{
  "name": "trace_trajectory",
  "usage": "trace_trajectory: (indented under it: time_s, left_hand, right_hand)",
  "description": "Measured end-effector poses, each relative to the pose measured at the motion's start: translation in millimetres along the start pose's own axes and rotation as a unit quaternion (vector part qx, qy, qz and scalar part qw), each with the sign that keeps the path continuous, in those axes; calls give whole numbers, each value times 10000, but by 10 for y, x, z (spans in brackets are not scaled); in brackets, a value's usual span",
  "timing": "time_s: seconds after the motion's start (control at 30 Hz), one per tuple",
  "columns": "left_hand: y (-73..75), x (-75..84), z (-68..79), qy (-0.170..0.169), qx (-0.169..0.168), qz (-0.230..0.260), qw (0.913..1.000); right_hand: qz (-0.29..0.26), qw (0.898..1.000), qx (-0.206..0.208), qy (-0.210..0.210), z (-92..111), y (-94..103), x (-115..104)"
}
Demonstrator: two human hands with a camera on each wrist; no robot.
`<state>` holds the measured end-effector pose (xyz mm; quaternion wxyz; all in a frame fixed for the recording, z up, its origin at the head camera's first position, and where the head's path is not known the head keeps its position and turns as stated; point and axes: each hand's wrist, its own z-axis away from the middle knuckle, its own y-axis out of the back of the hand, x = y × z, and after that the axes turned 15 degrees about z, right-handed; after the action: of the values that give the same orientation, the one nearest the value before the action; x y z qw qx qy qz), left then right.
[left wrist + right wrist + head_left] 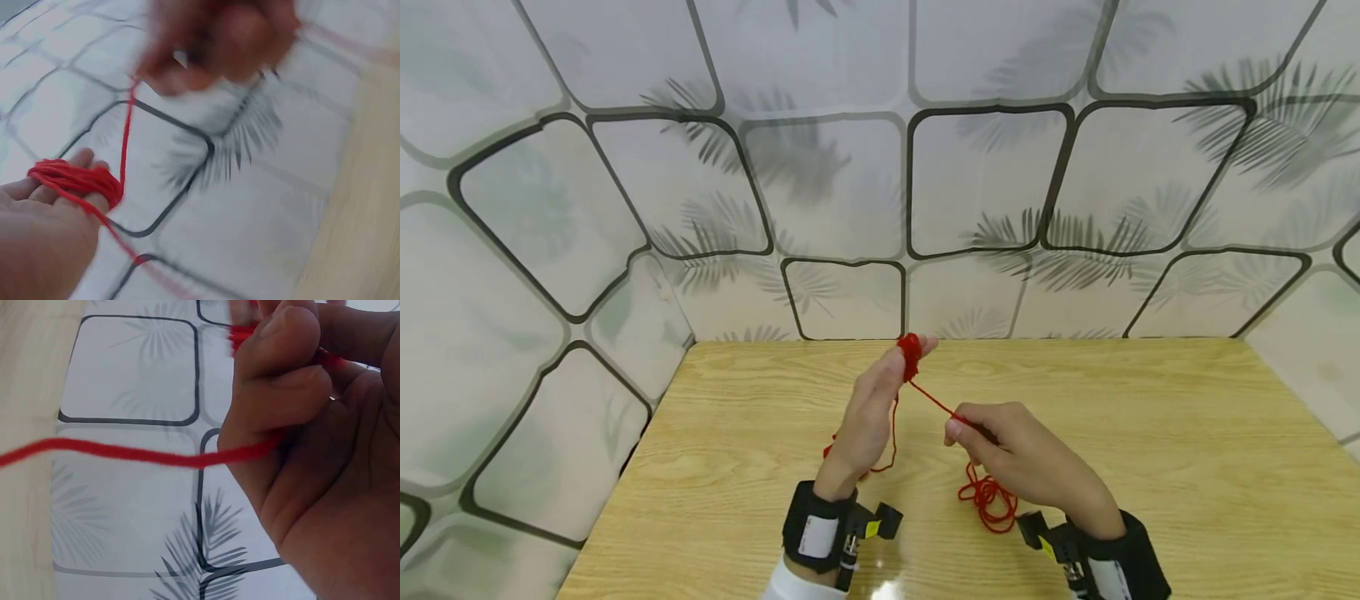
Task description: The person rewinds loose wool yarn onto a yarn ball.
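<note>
My left hand [867, 421] is raised over the table with its fingers fairly straight. Red yarn [911, 357] is wound in a thick band around those fingers; the left wrist view shows many turns of the wound yarn [78, 178] across them. A taut strand runs from the band to my right hand [1026, 454], whose thumb and fingers pinch it. In the right wrist view, the yarn strand [200, 461] trails out from under the curled fingers [281, 400]. Another strand hangs from the left hand's band toward the table.
A loose tangle of red yarn [990, 500] lies on the wooden table [1187, 467] below my right hand. More red yarn shows partly behind my left wrist. The patterned wall [850, 192] stands at the table's far edge.
</note>
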<state>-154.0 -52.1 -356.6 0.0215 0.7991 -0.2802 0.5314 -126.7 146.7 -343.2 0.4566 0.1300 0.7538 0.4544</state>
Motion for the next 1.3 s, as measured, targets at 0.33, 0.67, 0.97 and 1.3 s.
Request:
trace_trajectory:
  time_s: [0.33, 0.67, 0.97, 1.3]
  left_hand:
    - [-29, 14, 49, 1955, -1870, -899, 9585]
    - [25, 23, 27, 260, -2343, 3362, 9118]
    - [-120, 93, -15, 77, -157, 1002, 9948]
    - [-44, -3, 54, 2090, -1853, -821, 9567]
  right_hand:
    - [2, 9914, 1300, -153, 93, 156, 97]
    - [-614, 9972, 415, -24, -10, 17, 138]
    - [-193, 9998, -7, 71, -38, -70, 23]
    - [105, 9927, 1158, -315, 65, 105, 114]
